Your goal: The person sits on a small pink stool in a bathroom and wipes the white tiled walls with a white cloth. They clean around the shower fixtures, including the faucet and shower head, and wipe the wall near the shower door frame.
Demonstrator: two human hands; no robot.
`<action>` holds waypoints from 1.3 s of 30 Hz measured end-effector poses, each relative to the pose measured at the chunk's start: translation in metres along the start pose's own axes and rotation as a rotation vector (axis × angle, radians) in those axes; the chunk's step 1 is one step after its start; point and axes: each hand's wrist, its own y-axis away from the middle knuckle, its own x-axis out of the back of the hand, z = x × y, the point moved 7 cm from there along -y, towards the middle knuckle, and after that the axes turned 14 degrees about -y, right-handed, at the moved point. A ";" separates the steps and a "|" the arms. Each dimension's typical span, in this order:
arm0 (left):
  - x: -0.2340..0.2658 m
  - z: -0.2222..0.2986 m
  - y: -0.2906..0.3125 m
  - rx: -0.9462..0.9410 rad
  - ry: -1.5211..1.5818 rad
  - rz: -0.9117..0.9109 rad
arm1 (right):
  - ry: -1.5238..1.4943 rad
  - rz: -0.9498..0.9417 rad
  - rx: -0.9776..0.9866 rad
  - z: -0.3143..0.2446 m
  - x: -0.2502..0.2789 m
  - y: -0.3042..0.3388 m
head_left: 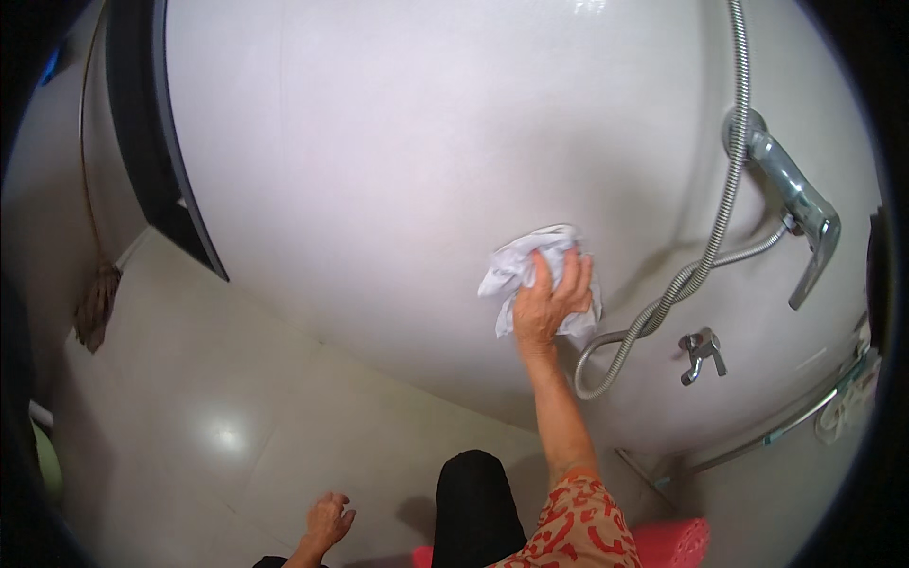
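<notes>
My right hand (pixel 547 305) presses a crumpled white cloth (pixel 524 265) flat against the white tiled wall (pixel 379 170), fingers spread over it. The arm reaches up from the lower edge in a red patterned sleeve. My left hand (pixel 327 521) hangs low near the bottom of the picture, over the floor, fingers loosely curled and holding nothing. A black trouser leg (pixel 473 511) shows between the two arms.
A chrome shower hose (pixel 720 208) loops down just right of the cloth, below a chrome mixer tap (pixel 795 204). A small chrome valve (pixel 701 352) and a rail (pixel 776 431) sit lower right. A mop (pixel 98 303) leans at left by a dark door frame (pixel 156 151). A pink stool (pixel 677 541) stands lower right.
</notes>
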 end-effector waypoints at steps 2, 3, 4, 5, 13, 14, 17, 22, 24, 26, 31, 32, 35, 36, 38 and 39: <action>-0.003 -0.020 -0.002 -0.033 0.027 -0.095 | -0.057 0.095 -0.229 0.016 0.015 -0.014; 0.004 -0.028 -0.008 -0.016 0.024 -0.084 | -0.083 0.147 -0.338 0.025 0.022 -0.019; 0.013 -0.034 -0.013 -0.003 0.021 -0.070 | -0.095 0.196 -0.374 0.030 0.020 -0.017; 0.024 -0.039 -0.018 0.010 0.019 -0.055 | -0.083 0.190 -0.393 0.027 0.013 -0.017; 0.086 0.001 -0.010 -0.131 0.117 0.062 | 0.009 -0.002 -0.188 -0.009 -0.017 -0.032; 0.088 0.010 -0.008 -0.164 0.114 0.020 | 0.054 0.007 -0.180 -0.002 -0.011 -0.036; 0.075 0.016 -0.005 -0.199 0.135 -0.082 | 0.072 0.049 -0.319 0.015 0.004 -0.044; 0.079 0.048 0.005 -0.123 0.252 -0.273 | 0.025 0.263 -0.484 0.022 0.007 -0.060; 0.126 0.101 0.003 -0.333 0.132 -0.335 | -0.003 0.168 -0.436 0.010 -0.009 -0.062; 0.145 0.130 0.002 -0.430 0.134 -0.277 | 0.080 0.095 -0.282 -0.013 -0.022 -0.062; 0.151 0.148 -0.001 -0.468 0.317 -0.072 | 0.071 0.068 -0.060 -0.041 -0.035 -0.059; 0.152 0.145 0.001 -0.429 0.296 -0.057 | 0.082 0.065 -0.040 -0.042 -0.037 -0.058; 0.150 0.119 -0.003 -0.425 0.286 -0.049 | 0.123 0.070 -0.021 -0.037 -0.038 -0.055; 0.149 0.107 -0.005 -0.396 0.307 -0.042 | 0.135 0.073 -0.024 -0.034 -0.038 -0.053; 0.147 0.082 -0.008 -0.326 0.351 -0.036 | 0.133 0.098 -0.041 -0.027 -0.037 -0.049; 0.146 0.075 -0.011 -0.325 0.334 -0.031 | 0.146 0.114 -0.050 -0.021 -0.032 -0.048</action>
